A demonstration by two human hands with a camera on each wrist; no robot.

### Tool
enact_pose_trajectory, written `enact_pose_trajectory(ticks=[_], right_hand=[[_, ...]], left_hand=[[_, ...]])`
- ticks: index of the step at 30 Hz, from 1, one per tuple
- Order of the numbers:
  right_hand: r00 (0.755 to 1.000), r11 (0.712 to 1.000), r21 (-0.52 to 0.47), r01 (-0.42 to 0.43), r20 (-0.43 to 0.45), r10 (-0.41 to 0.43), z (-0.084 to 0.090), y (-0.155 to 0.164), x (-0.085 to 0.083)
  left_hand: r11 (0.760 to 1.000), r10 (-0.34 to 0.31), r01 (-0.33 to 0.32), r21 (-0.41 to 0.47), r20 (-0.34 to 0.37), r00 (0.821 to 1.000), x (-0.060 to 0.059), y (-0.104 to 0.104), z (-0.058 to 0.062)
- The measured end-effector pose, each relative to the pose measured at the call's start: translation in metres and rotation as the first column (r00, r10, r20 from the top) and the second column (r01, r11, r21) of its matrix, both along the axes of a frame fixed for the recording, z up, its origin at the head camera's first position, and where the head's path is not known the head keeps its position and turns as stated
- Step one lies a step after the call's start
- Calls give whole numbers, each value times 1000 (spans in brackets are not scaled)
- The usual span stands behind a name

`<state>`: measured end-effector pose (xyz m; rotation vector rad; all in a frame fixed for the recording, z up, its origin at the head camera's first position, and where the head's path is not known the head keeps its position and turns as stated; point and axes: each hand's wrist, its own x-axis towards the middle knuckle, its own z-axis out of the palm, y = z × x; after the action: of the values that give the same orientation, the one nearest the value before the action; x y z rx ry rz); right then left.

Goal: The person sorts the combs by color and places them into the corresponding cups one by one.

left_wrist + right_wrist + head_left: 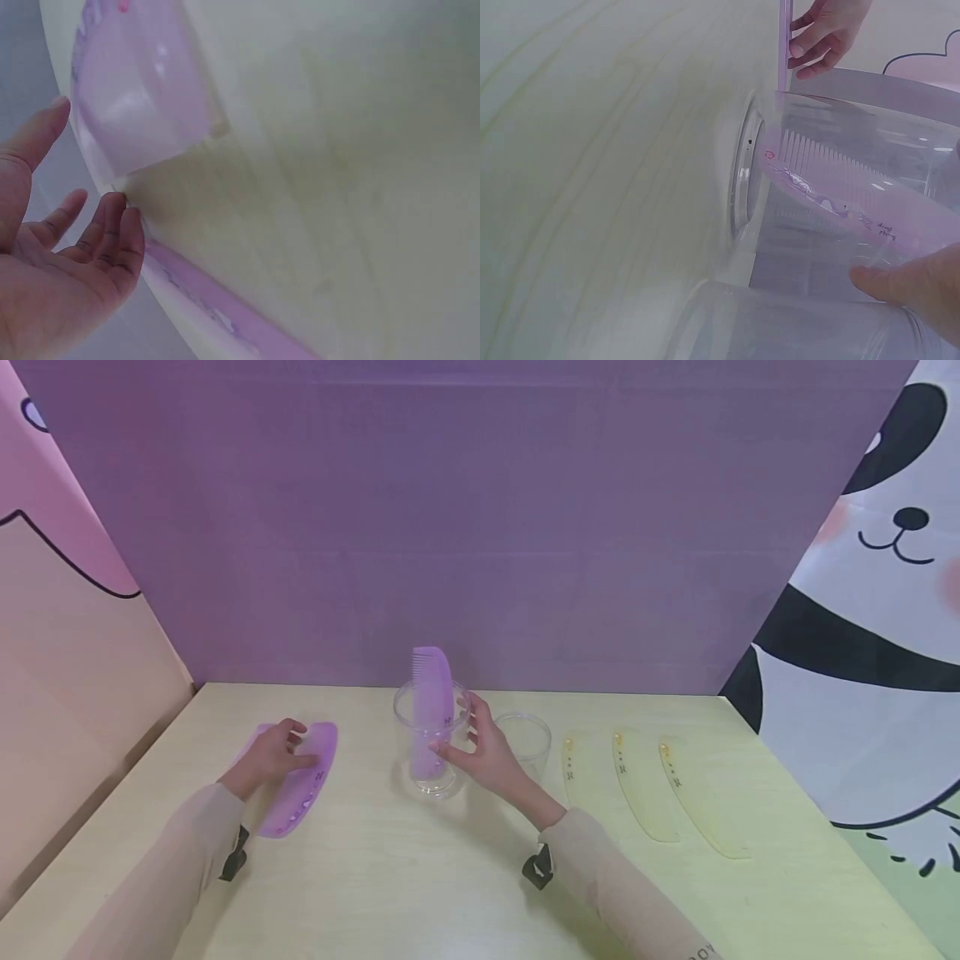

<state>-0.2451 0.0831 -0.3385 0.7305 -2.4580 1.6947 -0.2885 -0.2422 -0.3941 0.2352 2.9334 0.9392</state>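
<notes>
Purple comb (432, 710) stands upright in cup (431, 747), right hand (487, 752) gripping cup.

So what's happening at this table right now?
A person sits at a table. The right hand holds a clear cup with one purple comb standing in it. The left hand rests on a second purple comb lying flat. An empty cup stands just right of the first, and three yellow combs lie in a row beyond it.

Pale wood table (420, 893): purple comb (300, 781), two clear cups (431, 739), three yellow combs (645, 781).
</notes>
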Motion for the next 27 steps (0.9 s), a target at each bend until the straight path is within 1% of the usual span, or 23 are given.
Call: enact_pose_trajectory(ticks=[3,10,13,17,27], right_hand=[[1000,1000,4,5,13,-5,0,0,-1],[999,1000,2,29,-24,-29,-30,3,-25],[999,999,5,33,-17,-32,-31,3,-26],[999,1000,8,30,-11,-30,-31,3,-26],[999,1000,5,27,-22,-27,-32,3,-26]], left_hand=[[1000,0,0,-4,20,1000,-1,0,0],[1000,-17,17,2,14,1000,-1,0,1],[1000,-13,13,-5,18,1000,-1,1,1],[1000,2,-2,-10,45,999,-2,4,2],[998,57,-55,-15,86,995,-4,7,2]])
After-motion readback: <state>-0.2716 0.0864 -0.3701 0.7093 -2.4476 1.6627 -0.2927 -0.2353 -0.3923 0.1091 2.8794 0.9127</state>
